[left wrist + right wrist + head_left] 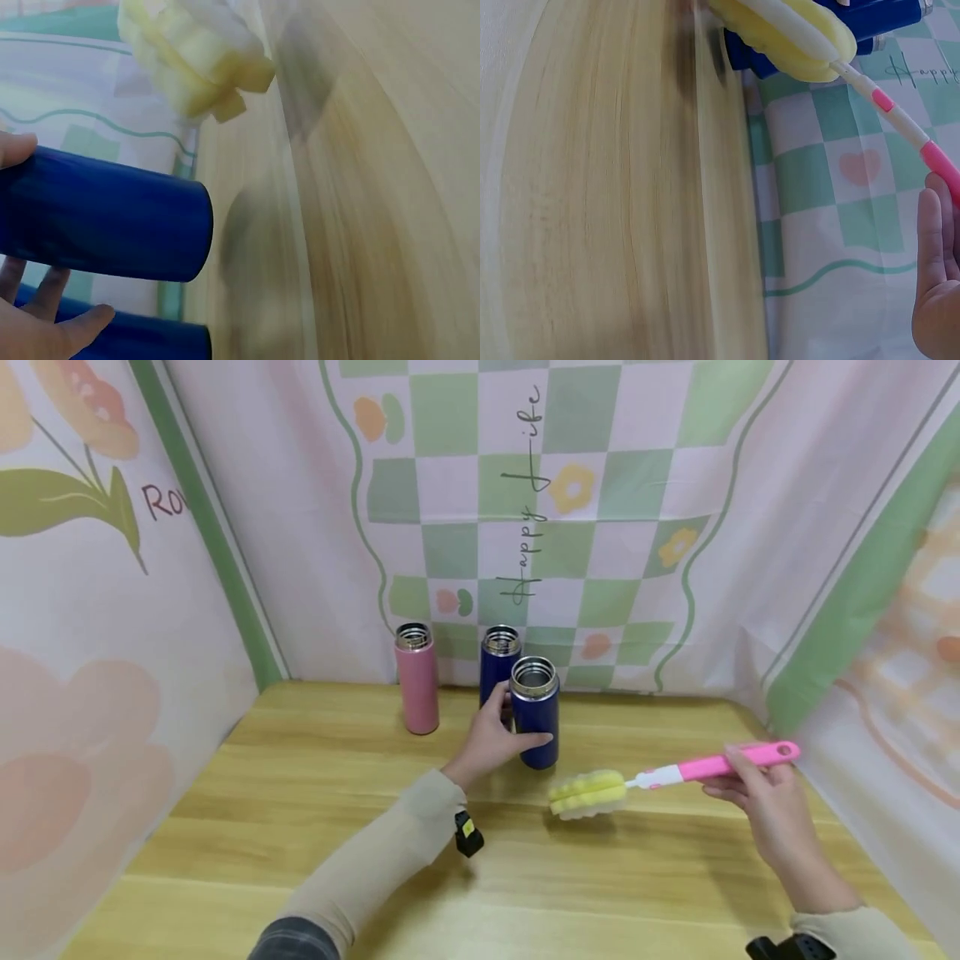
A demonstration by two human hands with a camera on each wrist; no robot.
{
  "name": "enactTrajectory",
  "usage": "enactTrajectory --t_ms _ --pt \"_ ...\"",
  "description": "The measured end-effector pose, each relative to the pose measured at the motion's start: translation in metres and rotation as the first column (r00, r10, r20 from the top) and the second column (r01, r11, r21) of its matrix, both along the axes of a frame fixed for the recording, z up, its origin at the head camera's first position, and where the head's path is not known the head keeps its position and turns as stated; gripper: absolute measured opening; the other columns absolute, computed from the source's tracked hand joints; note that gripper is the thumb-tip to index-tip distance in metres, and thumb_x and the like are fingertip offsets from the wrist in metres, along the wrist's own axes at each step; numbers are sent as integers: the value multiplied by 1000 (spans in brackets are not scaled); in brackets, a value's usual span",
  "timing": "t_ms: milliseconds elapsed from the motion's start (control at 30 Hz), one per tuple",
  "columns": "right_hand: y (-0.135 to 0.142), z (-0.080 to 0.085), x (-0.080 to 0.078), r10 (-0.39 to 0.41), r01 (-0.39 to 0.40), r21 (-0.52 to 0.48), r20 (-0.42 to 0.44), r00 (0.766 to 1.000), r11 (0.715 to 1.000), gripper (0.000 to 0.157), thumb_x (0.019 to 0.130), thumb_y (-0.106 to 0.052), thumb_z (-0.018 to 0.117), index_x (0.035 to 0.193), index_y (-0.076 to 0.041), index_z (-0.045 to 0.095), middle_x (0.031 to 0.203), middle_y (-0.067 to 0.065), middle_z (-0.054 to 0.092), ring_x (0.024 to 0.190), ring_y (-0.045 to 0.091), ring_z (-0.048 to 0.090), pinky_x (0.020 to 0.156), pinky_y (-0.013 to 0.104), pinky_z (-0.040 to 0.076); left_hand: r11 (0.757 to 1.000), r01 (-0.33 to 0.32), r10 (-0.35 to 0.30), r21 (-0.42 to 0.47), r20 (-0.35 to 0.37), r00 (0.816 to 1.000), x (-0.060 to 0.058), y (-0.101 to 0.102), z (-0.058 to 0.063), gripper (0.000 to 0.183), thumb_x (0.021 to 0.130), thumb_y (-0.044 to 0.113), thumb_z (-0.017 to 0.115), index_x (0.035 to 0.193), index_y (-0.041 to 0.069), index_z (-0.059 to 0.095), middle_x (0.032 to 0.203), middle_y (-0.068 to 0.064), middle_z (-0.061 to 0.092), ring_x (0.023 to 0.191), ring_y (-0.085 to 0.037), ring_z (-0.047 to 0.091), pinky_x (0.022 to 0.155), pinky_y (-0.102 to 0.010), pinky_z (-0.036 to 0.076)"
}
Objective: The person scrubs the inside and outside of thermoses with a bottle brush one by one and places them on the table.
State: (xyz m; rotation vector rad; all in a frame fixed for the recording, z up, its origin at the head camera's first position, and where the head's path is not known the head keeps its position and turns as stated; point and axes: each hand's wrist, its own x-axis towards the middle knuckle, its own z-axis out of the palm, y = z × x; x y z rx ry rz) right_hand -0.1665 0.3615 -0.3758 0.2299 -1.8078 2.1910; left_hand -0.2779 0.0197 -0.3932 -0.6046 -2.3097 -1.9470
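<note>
My left hand [489, 737] grips an open dark blue bottle [538, 727] with a steel neck, thumb across its front. In the left wrist view, the held bottle's base is close over the table, with a shadow beside it. A second dark blue bottle [495, 670], also lidless, stands just behind. My right hand [776, 818] holds a bottle brush by its pink handle [705, 767]. The brush's yellow and white sponge head [588, 793] points left, in front of the held bottle and above the table.
A pink bottle [418, 689] without a lid stands upright at the back left. The wooden table [360, 752] meets a hanging checkered cloth [510, 485] along its back edge. Printed cloth also hangs on the left and right sides.
</note>
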Motion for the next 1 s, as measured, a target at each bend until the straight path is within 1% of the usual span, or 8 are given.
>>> enactTrajectory --t_ms 167,333,467,533,600,767,900,1000 --pt "6 0 -1 -4 4 6 3 1000 1000 9 102 -2 55 102 -5 63 86 8 73 75 16 73 69 28 57 999 -22 23 33 -15 1000 -12 18 -6 84 75 21 91 145 30 47 134 -1 57 120 -30 57 98 -55 46" --pt "9 3 -2 -8 8 8 -9 1000 1000 6 102 -3 55 104 -2 60 89 9 72 78 16 73 70 28 57 996 -79 80 30 -38 996 -27 41 -8 84 75 19 91 147 24 47 136 -1 58 121 -28 58 99 -51 47" --pt "9 3 -1 -8 8 -35 -9 1000 999 5 102 -1 55 104 -2 60 88 10 72 78 17 73 70 29 57 995 -95 96 29 -23 995 -36 55 -11 85 76 20 90 149 21 46 139 -2 57 124 -27 57 101 -46 47" --pt "10 2 0 -10 9 -65 -11 1000 998 5 101 0 55 104 -2 60 87 11 72 77 18 73 69 30 57 995 -100 101 22 -15 995 -39 60 -13 87 77 22 89 151 22 44 141 -2 56 125 -25 56 102 -43 46" --pt "11 2 1 -10 9 -84 -18 1000 996 5 101 1 55 104 0 59 87 12 72 77 19 73 70 30 57 995 -102 102 16 -19 995 -42 63 -14 88 78 22 89 152 23 43 143 -2 55 126 -25 55 102 -41 46" --pt "15 1 0 -14 10 -112 -36 999 994 6 101 3 53 104 1 58 88 13 72 77 20 73 70 31 57 992 -124 122 -22 -65 990 -50 67 -17 89 77 19 89 153 22 42 143 -5 55 125 -24 57 101 -35 46" --pt "17 0 0 -15 7 -132 -53 998 991 7 101 4 52 103 2 58 87 14 72 76 22 74 70 32 57 988 -153 151 -30 -61 987 -55 67 -21 88 77 19 89 152 22 43 141 -4 56 123 -23 58 99 -31 46" --pt "18 0 0 -22 14 -137 -61 998 991 7 101 5 52 103 3 58 87 15 72 76 22 74 69 32 57 988 -149 147 -27 -58 987 -58 69 -24 88 78 22 89 153 22 42 143 -4 55 125 -23 57 99 -31 46"
